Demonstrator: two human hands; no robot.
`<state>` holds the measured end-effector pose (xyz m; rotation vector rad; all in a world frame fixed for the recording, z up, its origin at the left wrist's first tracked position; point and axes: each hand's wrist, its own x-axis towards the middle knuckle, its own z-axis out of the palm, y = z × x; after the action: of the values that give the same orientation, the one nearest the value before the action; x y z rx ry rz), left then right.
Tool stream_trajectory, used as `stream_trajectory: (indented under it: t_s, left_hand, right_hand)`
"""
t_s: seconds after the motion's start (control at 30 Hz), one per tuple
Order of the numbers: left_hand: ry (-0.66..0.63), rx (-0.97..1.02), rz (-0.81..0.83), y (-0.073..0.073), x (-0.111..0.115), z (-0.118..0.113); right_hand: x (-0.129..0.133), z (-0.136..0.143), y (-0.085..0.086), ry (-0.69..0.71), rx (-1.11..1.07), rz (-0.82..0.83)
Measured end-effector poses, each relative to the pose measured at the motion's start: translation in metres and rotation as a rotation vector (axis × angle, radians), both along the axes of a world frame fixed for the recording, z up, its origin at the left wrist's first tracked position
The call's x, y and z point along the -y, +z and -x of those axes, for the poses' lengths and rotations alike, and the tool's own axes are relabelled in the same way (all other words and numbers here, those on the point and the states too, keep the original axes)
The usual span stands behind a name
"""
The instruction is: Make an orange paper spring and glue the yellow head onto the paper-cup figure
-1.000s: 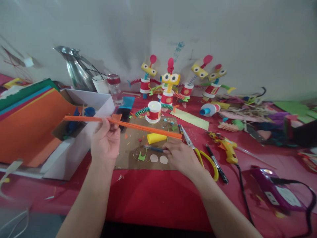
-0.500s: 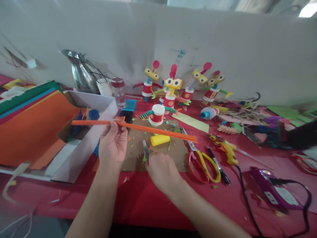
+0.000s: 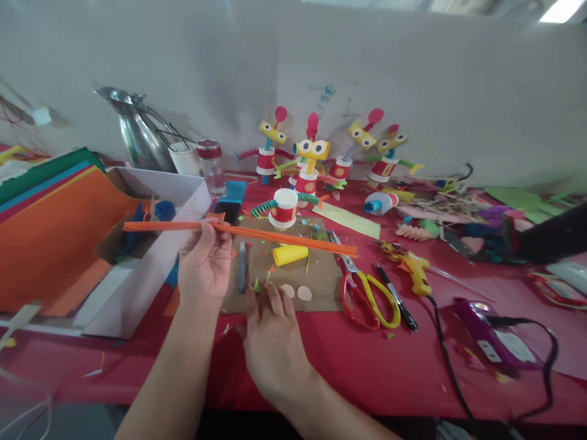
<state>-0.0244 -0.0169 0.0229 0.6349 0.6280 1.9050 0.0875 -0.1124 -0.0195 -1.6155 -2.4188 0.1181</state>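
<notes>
Long orange paper strips (image 3: pixel 293 239) are pinched between the thumb and fingers of my left hand (image 3: pixel 205 263), stretched out level above the work area. My right hand (image 3: pixel 273 333) is low over the front of a brown cardboard sheet (image 3: pixel 328 296), fingers bent and a little apart, beside small green scraps (image 3: pixel 257 285). A grey-blue slim tool (image 3: pixel 241 267) lies on the cardboard's left part. Behind the strips lies a yellow paper roll (image 3: pixel 290 255). Two pale ovals (image 3: pixel 304 293) rest right of my right fingers. A red-and-white cup figure (image 3: pixel 283 211) with coiled arms stands at the back.
Scissors (image 3: pixel 362 296), a black pen (image 3: pixel 398 299) and a yellow glue gun (image 3: pixel 416 275) lie to the right, with a purple device (image 3: pixel 495 336) beyond. On the left is a white box (image 3: pixel 151 269) with coloured sheets. Cup figures (image 3: pixel 312 148) and a metal jug (image 3: pixel 137 131) stand behind.
My right hand has let go of the slim tool, which now lies on the cardboard, and has moved left and nearer. The pale ovals have come into view. My left hand still holds the strips.
</notes>
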Motion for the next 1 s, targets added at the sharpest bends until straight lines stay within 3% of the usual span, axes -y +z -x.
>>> stream_trajectory:
  t_s: [0.13, 0.27, 0.33, 0.4, 0.5, 0.6, 0.7, 0.9, 1.0]
  left_hand:
    - [0.027, -0.042, 0.054, -0.001, -0.002, -0.007]
    - [0.008, -0.043, 0.031, -0.002, -0.002, -0.010]
    - [-0.028, -0.080, 0.040, -0.004, 0.005, -0.011]
    - [-0.074, -0.148, 0.102, -0.007, 0.018, -0.012]
    - [-0.115, -0.172, 0.222, -0.015, 0.044, -0.018]
    - [-0.166, -0.174, 0.310, -0.020, 0.067, -0.027]
    - [-0.223, -0.202, 0.374, -0.022, 0.081, -0.035]
    - [-0.264, -0.155, 0.436, -0.024, 0.091, -0.042]
    - [-0.287, -0.151, 0.477, -0.027, 0.089, -0.041]
  right_hand:
    - [0.004, 0.010, -0.005, 0.126, -0.096, -0.057]
    - [0.020, -0.011, -0.002, 0.258, -0.276, -0.075]
    - [0.031, -0.033, 0.004, 0.222, -0.391, -0.122]
    - [0.037, -0.058, 0.015, 0.164, -0.487, -0.277]
    - [0.033, -0.082, 0.034, -0.047, -0.423, -0.436]
    - [0.018, -0.084, 0.044, -0.096, -0.372, -0.307]
    - [0.010, -0.074, 0.042, -0.071, -0.450, -0.109]
    - [0.013, -0.069, 0.034, -0.058, -0.723, 0.301]
    - [0.014, -0.074, 0.033, -0.035, -0.755, 0.372]
